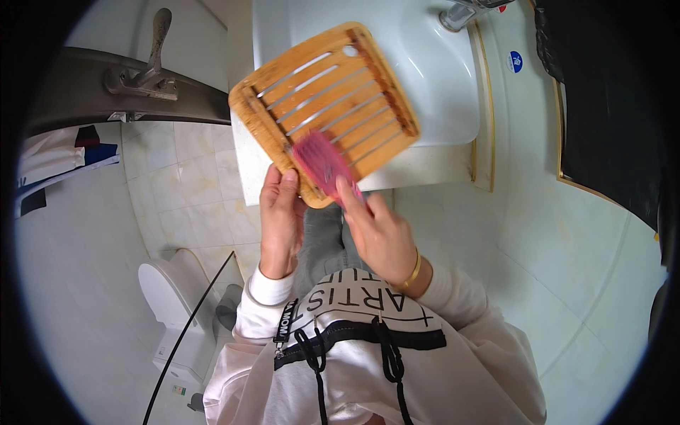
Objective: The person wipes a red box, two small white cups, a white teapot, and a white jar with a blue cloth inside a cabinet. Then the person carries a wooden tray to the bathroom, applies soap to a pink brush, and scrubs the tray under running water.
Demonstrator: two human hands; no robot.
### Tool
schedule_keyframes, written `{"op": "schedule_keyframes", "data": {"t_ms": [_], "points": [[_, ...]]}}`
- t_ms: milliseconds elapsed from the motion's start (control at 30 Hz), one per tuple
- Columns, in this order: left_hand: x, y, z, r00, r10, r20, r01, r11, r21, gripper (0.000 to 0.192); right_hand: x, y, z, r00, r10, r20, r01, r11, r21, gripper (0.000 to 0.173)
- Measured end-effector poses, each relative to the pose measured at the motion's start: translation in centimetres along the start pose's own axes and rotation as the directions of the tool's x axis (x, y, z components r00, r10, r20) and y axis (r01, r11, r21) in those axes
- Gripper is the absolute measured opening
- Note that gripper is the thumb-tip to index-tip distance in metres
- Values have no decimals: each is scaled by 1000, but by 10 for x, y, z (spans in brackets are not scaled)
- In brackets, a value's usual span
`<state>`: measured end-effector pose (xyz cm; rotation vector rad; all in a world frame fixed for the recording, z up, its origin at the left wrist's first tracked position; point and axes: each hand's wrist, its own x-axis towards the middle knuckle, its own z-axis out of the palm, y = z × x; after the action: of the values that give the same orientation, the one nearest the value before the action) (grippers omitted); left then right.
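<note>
My left hand (281, 218) grips the near corner of a slatted wooden board (340, 90), its thumb lying over the rim. Parallel slots run across the board, and two wooden strips line opposite sides; dark stains mark the right strip. In my right hand (380, 234) is a pink scrubbing brush (324, 156), slightly blurred, laid over the near part of the board. Whether its bristles touch the wood cannot be made out. The tilted board is held over the front edge of a white washbasin (441, 79) and hides part of it.
A chrome faucet (454, 18) stands at the basin's back right. The pale countertop edge (435, 164) runs before me. At left are a door with a lever handle (154, 53), hanging cloths (53, 159) and a white toilet (175, 303). Black sheeting (605, 101) covers something at right.
</note>
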<state>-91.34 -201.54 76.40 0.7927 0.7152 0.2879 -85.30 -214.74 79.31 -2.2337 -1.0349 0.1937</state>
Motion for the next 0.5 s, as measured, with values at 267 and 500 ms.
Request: {"op": "schedule_keyframes", "data": {"t_ms": [267,500], "points": [[2,-6,-3,996,-77,48,78,997,-16,30,4,-1,1,997,74,30,-70,991,-116,52],[-1,-14,-4,987,-124,100,119,991,56,35,19,2,3,991,126,43,-117,979,-168,54]]}}
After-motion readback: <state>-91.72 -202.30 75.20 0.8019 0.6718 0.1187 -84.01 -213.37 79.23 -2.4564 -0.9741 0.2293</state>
